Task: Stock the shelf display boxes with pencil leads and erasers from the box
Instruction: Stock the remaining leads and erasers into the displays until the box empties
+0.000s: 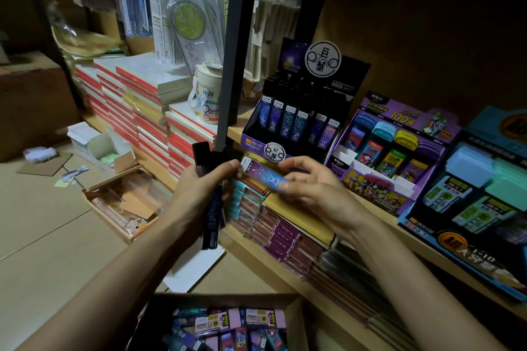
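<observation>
My left hand (204, 189) grips a bundle of dark pencil lead cases (211, 216) held upright in front of the shelf edge. My right hand (309, 189) pinches one purple-blue lead case (266, 177) lying crosswise between both hands; my left thumb touches its left end. Behind them on the shelf stands the dark zodiac lead display box (296, 120) with a row of upright cases. A purple display box (390, 157) and a blue display box (473, 196) stand to its right. The cardboard supply box (225, 325) at the bottom holds several lead packs.
A black shelf post (232, 65) rises just behind my left hand. Stacks of red-edged notebooks (134, 105) and a white mug (208, 94) sit at left. An open tray of items (125, 202) lies on the floor. Packs of stationery (279, 231) fill the lower shelf.
</observation>
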The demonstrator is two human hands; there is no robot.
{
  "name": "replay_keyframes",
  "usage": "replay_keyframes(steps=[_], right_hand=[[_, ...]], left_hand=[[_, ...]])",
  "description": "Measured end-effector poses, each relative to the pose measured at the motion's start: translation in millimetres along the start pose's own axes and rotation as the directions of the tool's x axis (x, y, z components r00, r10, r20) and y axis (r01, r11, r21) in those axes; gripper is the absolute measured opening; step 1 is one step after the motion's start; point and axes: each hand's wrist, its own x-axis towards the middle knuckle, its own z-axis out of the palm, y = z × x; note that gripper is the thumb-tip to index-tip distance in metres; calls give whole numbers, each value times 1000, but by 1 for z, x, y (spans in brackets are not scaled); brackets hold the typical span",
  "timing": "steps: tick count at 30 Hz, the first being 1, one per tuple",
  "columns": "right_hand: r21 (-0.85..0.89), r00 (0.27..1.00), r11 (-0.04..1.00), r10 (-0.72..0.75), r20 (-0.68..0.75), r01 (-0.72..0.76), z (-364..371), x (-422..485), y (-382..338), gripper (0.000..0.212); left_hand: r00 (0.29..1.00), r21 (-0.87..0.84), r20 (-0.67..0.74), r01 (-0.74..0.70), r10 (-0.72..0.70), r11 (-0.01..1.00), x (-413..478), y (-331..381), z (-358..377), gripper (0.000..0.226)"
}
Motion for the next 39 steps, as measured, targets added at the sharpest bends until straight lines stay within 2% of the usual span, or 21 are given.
replay_keyframes(steps=[3, 5, 8, 11, 14, 17, 20, 22, 25, 28, 30, 31, 33, 35, 39], right_hand=[[-91, 970, 995, 57, 234, -36, 7, -5, -3, 39], [-118, 960, 992, 74, 269, -44, 11, -6, -4, 38], [-155, 991, 987, -7, 134, 28, 16, -3, -4, 28], [-155, 994, 982, -99, 54, 106, 18, 1, -1, 7], [-181, 991, 975, -133, 6, 132, 17, 4, 2, 11], [-235, 978, 960, -183, -101, 155, 9, 6, -1, 9], [-230, 925, 952, -263, -273, 202, -10, 11, -16, 10], [-260, 862, 933, -335, -381, 248, -27, 16, -29, 12], [-365, 758, 897, -414, -503, 248, -49, 28, -43, 11], [-488, 683, 845, -489, -542, 218, -62, 41, -47, 8], [-616, 657, 773, -545, -520, 154, -66, 48, -46, 8], [-656, 658, 743, -561, -503, 131, -67, 50, -45, 7], [-680, 676, 725, -556, -484, 110, -68, 55, -42, 6], [-671, 691, 735, -535, -486, 97, -68, 58, -38, 7], [-612, 708, 787, -478, -520, 83, -67, 63, -33, 7]], left_hand=[[999, 16, -38, 10, -9, 1000, 1, 2, 0, 17], [1000, 45, 9, 13, -14, 999, 0, 3, 2, 21], [994, 58, 104, 32, -38, 998, -1, 3, 5, 25], [989, 88, 131, 55, -66, 995, -2, 0, 8, 23], [987, 111, 139, 69, -84, 991, -1, -1, 10, 24], [986, 61, 135, 86, -94, 994, 0, 0, 10, 42], [991, 12, 95, 94, -95, 995, 3, 1, 10, 39], [993, 1, 89, 79, -78, 997, 4, 2, 10, 29], [989, -63, 139, 69, -60, 996, 7, 2, 13, 27], [992, -51, 86, 98, -94, 994, 11, 1, 14, 17], [990, -22, 69, 122, -120, 992, 13, -1, 12, 9], [989, -14, 81, 127, -125, 992, 13, -1, 11, 6], [987, -57, 118, 118, -110, 991, 13, -2, 7, 19], [988, -145, 125, 109, -91, 983, 13, 0, 5, 29], [989, -230, 117, 110, -85, 967, 13, 1, 3, 32]])
